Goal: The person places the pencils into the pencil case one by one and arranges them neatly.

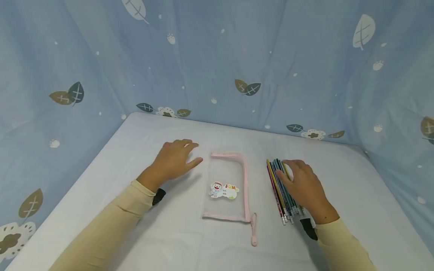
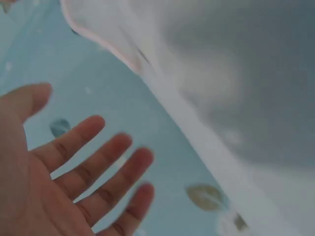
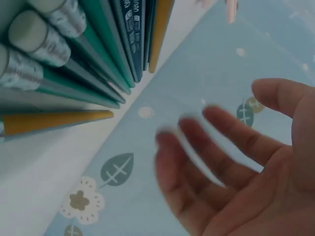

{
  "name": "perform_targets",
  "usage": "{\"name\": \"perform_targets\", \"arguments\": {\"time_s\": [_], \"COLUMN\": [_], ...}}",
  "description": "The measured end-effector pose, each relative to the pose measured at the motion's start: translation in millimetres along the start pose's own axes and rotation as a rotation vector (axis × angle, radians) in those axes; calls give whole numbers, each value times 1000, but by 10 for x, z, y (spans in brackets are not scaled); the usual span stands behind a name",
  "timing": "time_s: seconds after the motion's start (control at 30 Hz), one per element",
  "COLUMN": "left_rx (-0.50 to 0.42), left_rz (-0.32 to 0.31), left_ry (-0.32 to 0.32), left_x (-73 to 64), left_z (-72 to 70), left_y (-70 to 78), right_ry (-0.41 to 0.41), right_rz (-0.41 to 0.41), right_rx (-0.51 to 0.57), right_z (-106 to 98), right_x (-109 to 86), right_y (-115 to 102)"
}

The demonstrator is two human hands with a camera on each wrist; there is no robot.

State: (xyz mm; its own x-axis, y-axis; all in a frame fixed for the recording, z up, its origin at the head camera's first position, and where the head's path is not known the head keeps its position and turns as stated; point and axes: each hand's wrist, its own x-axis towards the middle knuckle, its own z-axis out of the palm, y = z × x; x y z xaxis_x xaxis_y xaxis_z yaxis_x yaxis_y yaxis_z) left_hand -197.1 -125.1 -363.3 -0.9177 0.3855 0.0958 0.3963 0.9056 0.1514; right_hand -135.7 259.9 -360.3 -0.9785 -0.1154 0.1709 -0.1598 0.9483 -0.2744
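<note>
In the head view a clear zip pouch with pink edging lies flat at the middle of the white table. It bears a cartoon label reading JUM and has a pink zip pull strap at its lower right corner. To its left hovers my left hand, fingers spread and holding nothing. A bundle of pencils lies right of the pouch, with eraser ends toward me. My right hand is over the right side of the bundle. The right wrist view shows its fingers loosely bent, apart from the pencils.
A white cloth covers the table. Blue curtains printed with leaves and flowers hang behind it and along both sides. Dark bands sit at the wrists, by the beige sleeves.
</note>
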Motion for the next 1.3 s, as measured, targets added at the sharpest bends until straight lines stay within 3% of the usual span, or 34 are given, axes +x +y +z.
{"name": "perform_targets", "arguments": {"time_s": [0.1, 0.2, 0.47, 0.6, 0.73, 0.83, 1.03, 1.3], "left_rx": [-16, -47, -6, 13, 71, 136, 212, 204], "left_rz": [75, 123, 243, 242, 185, 168, 173, 134], "left_ry": [60, 50, -112, -217, -332, -382, -409, -442], "left_x": [-13, -13, 108, 174, 211, 227, 271, 281], "left_z": [10, 16, 169, 259, 327, 370, 413, 393], "left_y": [229, 482, 1052, 1238, 1362, 1423, 1491, 1514], "right_ry": [-8, -33, -124, -194, -267, -309, -324, -337], "right_rz": [-11, -17, 6, 23, 67, 92, 97, 80], "right_rx": [65, 103, 136, 140, 163, 173, 164, 149], "right_z": [16, 56, 131, 167, 231, 262, 262, 279], "right_x": [-26, -30, -38, -37, -34, -40, -50, -53], "right_y": [-24, -18, 41, 75, 89, 87, 84, 72]}}
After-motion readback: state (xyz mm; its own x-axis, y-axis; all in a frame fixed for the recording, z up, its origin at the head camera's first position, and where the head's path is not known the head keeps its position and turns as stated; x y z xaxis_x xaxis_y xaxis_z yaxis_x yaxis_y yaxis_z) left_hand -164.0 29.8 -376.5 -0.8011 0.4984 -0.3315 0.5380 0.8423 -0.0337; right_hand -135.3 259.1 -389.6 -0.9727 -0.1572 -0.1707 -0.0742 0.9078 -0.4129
